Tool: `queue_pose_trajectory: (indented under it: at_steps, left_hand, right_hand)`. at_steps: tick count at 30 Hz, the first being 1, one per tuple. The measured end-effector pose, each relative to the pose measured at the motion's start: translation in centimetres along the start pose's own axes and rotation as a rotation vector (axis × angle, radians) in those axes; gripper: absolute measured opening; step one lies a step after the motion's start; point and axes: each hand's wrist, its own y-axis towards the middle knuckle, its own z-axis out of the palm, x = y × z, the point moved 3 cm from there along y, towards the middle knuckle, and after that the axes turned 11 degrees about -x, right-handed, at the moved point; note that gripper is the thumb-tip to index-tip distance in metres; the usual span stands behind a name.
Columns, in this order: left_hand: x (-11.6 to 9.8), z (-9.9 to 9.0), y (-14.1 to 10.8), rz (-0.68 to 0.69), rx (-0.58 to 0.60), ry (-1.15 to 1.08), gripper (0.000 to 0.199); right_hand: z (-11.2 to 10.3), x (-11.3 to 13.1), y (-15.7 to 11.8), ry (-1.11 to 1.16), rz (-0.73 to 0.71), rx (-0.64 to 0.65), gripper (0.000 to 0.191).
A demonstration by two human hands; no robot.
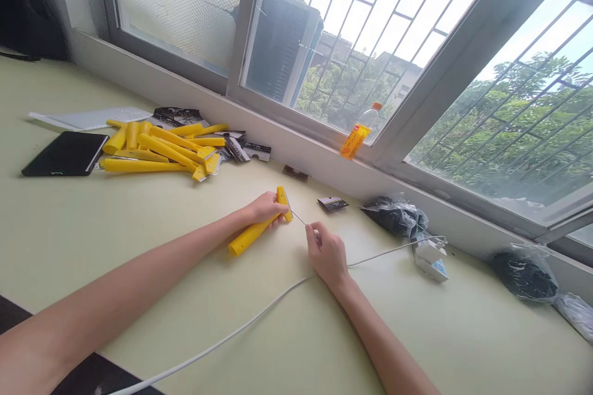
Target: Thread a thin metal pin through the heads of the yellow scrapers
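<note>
My left hand [267, 208] is closed around a yellow scraper [250, 238], near its head. The scraper's handle points down toward the left, and its flat head with a metal edge stands up past my fingers. My right hand [328, 253] pinches a screwdriver [299, 217] with a thin metal shaft. Its tip meets the scraper head or is very close to it; the handle is mostly hidden in my fingers. To the left lies a pile of more yellow scrapers [152, 145].
A black tablet-like device [66, 153] lies left of the pile. A white cable [259, 313] crosses the table under my right wrist. Bagged dark items [393, 215], a white box [430, 257] and a black card [332, 203] lie toward the window. An orange-labelled bottle [356, 139] stands by the sill.
</note>
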Motion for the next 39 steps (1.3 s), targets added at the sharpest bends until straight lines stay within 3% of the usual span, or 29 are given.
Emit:
queue_pose_trajectory:
  at_steps: [11,20,26,39]
  left_hand:
    - [-0.06,-0.05,-0.05,-0.003,-0.011,0.002,0.012]
    - [-0.14,-0.08,-0.21,-0.008,-0.004,-0.007,0.009]
    - [-0.32,-0.07,-0.27,-0.015,-0.011,-0.006,0.010]
    - [-0.16,-0.01,-0.12,-0.016,-0.008,-0.017,0.006]
  right_hand:
    - [-0.12,-0.27,-0.09,0.145,0.002,0.023,0.037]
    - [-0.21,0.07,-0.31,0.016,-0.067,-0.070,0.037]
    - [0.08,0.12,-0.18,-0.014,-0.102,0.036,0.035]
    - [-0.07,0.24,-0.13,-0.064,-0.087,0.024,0.036]
